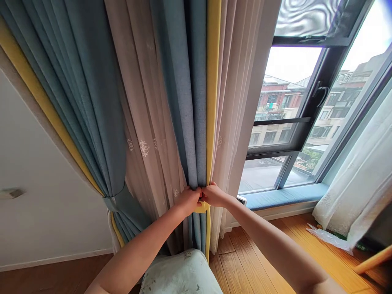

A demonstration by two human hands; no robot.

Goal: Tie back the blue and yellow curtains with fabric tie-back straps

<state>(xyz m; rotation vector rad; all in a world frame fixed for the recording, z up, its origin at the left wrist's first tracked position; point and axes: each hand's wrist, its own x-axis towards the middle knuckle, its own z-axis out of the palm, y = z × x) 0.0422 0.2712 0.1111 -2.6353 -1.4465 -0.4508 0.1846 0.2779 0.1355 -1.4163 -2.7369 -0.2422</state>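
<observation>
Head view. Left hand (190, 200) and right hand (213, 194): both grips clenched on the blue curtain panel (192, 102) with yellow edge band (212, 81), knuckles touching, gathering it just above the wooden floor (245, 257). Sheer embroidered curtain (147, 122) hangs either side. Tied-back blue curtain (92, 102) at left. Window (288, 122) and blue sill cushion (284, 196) at right.

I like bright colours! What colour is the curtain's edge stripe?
Yellow stripe, beside blue curtain; head view.
</observation>
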